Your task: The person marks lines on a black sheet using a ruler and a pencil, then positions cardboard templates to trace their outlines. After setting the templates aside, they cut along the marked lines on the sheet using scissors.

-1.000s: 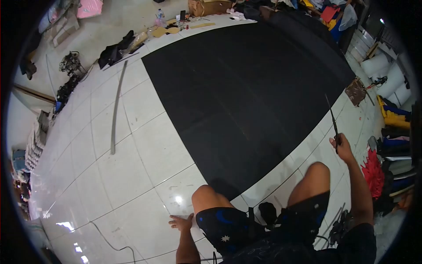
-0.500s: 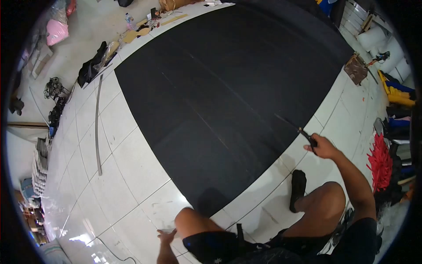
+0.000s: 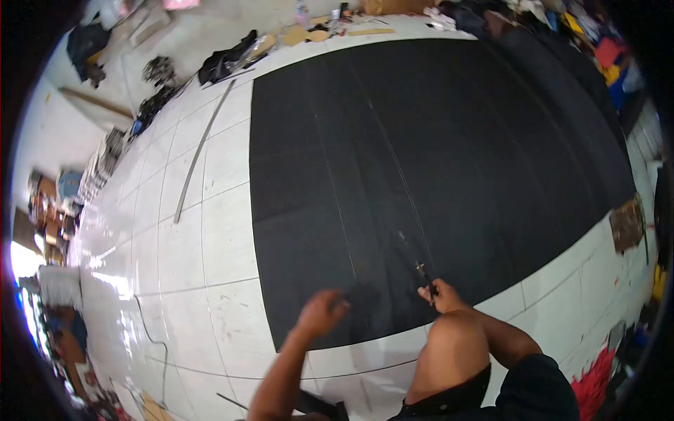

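A large black fabric sheet (image 3: 463,140) lies spread on the tiles, with faint pale lines running along it. In my right hand (image 3: 447,298) is a pair of scissors (image 3: 422,269), gripped by the dark handles, its long blades pointing up and left over the sheet between two of the lines. My left hand (image 3: 323,313) hovers over the sheet's near left part, fingers loosely curled and apart, holding nothing. My bent knee (image 3: 456,337) is just below the right hand.
A long grey metal strip (image 3: 203,154) lies on the white floor left of the sheet. A brown block (image 3: 627,224) sits by its right corner. Along the far edge are cardboard scraps (image 3: 295,35) and a bottle (image 3: 302,14). A thin cable (image 3: 149,335) curves across the tiles at left.
My view has turned and shifted right over the sheet. My left hand has come up from the floor to above the fabric. The right hand, still holding the scissors, is now farther over the sheet.
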A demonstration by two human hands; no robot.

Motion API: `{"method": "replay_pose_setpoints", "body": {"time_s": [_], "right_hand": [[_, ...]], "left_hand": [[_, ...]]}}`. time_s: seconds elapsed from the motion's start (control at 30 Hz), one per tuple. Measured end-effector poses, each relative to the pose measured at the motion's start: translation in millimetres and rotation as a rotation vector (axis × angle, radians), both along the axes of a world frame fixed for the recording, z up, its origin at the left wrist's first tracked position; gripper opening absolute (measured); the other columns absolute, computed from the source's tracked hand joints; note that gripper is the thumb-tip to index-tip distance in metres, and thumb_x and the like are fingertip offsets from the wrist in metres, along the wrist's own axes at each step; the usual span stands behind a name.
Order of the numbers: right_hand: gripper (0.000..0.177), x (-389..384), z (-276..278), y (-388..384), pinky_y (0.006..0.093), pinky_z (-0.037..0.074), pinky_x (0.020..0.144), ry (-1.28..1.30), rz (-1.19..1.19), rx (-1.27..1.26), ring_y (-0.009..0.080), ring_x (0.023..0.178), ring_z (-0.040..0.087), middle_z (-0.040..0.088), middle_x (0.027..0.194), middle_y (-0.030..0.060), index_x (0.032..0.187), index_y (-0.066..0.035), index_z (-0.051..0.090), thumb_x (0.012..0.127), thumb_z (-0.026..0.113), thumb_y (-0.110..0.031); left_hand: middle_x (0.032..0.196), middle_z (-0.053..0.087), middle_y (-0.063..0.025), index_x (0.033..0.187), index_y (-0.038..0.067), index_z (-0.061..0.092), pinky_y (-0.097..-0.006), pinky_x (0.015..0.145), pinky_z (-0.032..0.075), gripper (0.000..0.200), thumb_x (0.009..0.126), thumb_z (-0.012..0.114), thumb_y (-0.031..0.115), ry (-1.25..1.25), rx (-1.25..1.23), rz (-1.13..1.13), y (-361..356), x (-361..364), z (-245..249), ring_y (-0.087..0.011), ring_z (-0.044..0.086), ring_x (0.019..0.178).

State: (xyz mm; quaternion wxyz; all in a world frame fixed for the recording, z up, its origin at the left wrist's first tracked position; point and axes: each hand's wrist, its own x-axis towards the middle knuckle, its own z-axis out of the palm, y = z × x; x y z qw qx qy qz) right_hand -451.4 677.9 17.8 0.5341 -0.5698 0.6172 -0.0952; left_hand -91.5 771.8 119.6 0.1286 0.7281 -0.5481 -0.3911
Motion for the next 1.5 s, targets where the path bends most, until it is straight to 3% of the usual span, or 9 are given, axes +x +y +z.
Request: {"method": "replay_pose_setpoints", "body": {"time_s": [0.13, 0.37, 0.57, 0.77, 1.03, 1.27, 1.37, 1.43, 1.5], "right_hand": [[0.061, 0.9, 35.6, -18.2, 0.0382, 0.050, 0.084, -0.017, 0.220, 0.207, 0.0260, 0.094, 0.066, 0.069, 0.095, 0.0184, 0.104, 0.002, 0.064, 0.088, 0.073, -0.056], [0.055, -48.3, 9.0, 12.7, 0.0361, 0.049, 0.069, -0.055, 0.336, -0.005, 0.0191, 0.073, 0.061, 0.065, 0.079, 0.0120, 0.088, -0.001, 0.060, 0.088, 0.075, -0.053], [0.043, -130.0, -54.9, 82.3, 0.0333, 0.049, 0.067, -0.118, 0.123, 0.054, 0.0167, 0.070, 0.060, 0.064, 0.076, 0.0075, 0.091, -0.004, 0.059, 0.092, 0.074, -0.044], [0.022, -187.8, 0.0, 181.9, 0.0291, 0.051, 0.064, -0.392, -0.287, 0.441, 0.0126, 0.064, 0.058, 0.053, 0.072, -0.0013, 0.085, -0.008, 0.059, 0.094, 0.069, -0.026], [0.008, -96.8, 239.4, 109.0, 0.0370, 0.056, 0.077, -0.115, 0.858, -0.506, 0.0205, 0.067, 0.065, 0.058, 0.073, 0.0031, 0.083, -0.013, 0.067, 0.078, 0.066, -0.019], [0.015, -120.9, 178.5, 181.1, 0.0404, 0.059, 0.086, 0.037, 0.431, -0.584, 0.0252, 0.076, 0.070, 0.064, 0.078, 0.0066, 0.086, -0.013, 0.072, 0.076, 0.061, -0.010], [0.018, -113.6, 213.9, 136.6, 0.0389, 0.057, 0.091, -0.025, 0.825, -0.476, 0.0244, 0.085, 0.071, 0.068, 0.084, 0.0079, 0.093, -0.003, 0.073, 0.082, 0.059, -0.008], [0.021, -91.7, 244.0, 119.1, 0.0381, 0.056, 0.095, -0.049, 0.674, -0.133, 0.0233, 0.089, 0.071, 0.069, 0.089, 0.0088, 0.096, 0.001, 0.073, 0.085, 0.058, -0.007], [0.019, -87.9, 255.6, 103.3, 0.0384, 0.056, 0.092, -0.105, 0.781, -0.257, 0.0233, 0.085, 0.070, 0.068, 0.085, 0.0083, 0.094, -0.001, 0.073, 0.083, 0.059, -0.008]], "left_hand": [[0.130, 0.063, -0.0200, 0.124, 0.004, 0.067, -0.0437, 0.104, 0.047, 0.047, 0.092, 0.070, 0.038, 0.166, 0.058, -0.020, 64.9, -100.3, -54.4, -0.0373, 0.059, 0.121], [0.130, 0.060, -0.0166, 0.127, 0.009, 0.064, -0.0474, 0.105, 0.044, 0.042, 0.089, 0.069, 0.027, -0.077, -0.098, -0.052, 62.1, -177.4, -101.7, -0.0371, 0.055, 0.124], [0.140, 0.053, -0.0186, 0.129, 0.011, 0.063, -0.0552, 0.113, 0.035, 0.047, 0.085, 0.073, 0.023, -0.157, -0.447, -0.237, 40.3, -219.7, -150.4, -0.0403, 0.044, 0.137], [0.137, 0.054, -0.0165, 0.120, 0.012, 0.068, -0.0564, 0.116, 0.033, 0.045, 0.077, 0.078, 0.017, -0.167, -0.516, -0.233, 44.6, -253.0, -186.0, -0.0395, 0.044, 0.137], [0.138, 0.053, -0.0135, 0.120, 0.014, 0.067, -0.0519, 0.119, 0.029, 0.036, 0.085, 0.074, 0.020, -0.237, -0.456, -0.202, 41.0, -262.0, -167.7, -0.0346, 0.044, 0.137], [0.136, 0.054, -0.0100, 0.119, 0.012, 0.066, -0.0524, 0.119, 0.029, 0.038, 0.085, 0.074, 0.024, -0.257, -0.488, -0.244, 41.1, -276.6, -171.2, -0.0324, 0.045, 0.135], [0.133, 0.055, -0.0107, 0.118, 0.013, 0.067, -0.0538, 0.118, 0.030, 0.036, 0.085, 0.074, 0.024, -0.222, -0.475, -0.190, 40.0, -281.8, -176.4, -0.0321, 0.047, 0.133], [0.129, 0.057, -0.0094, 0.115, 0.013, 0.068, -0.0558, 0.117, 0.032, 0.032, 0.085, 0.074, 0.023, -0.231, -0.493, -0.186, 38.3, -283.7, -174.8, -0.0312, 0.049, 0.130], [0.123, 0.059, -0.0079, 0.110, 0.013, 0.069, -0.0578, 0.115, 0.034, 0.026, 0.085, 0.074, 0.021, -0.235, -0.498, -0.192, 34.5, -285.4, -173.6, -0.0303, 0.052, 0.126]]}}
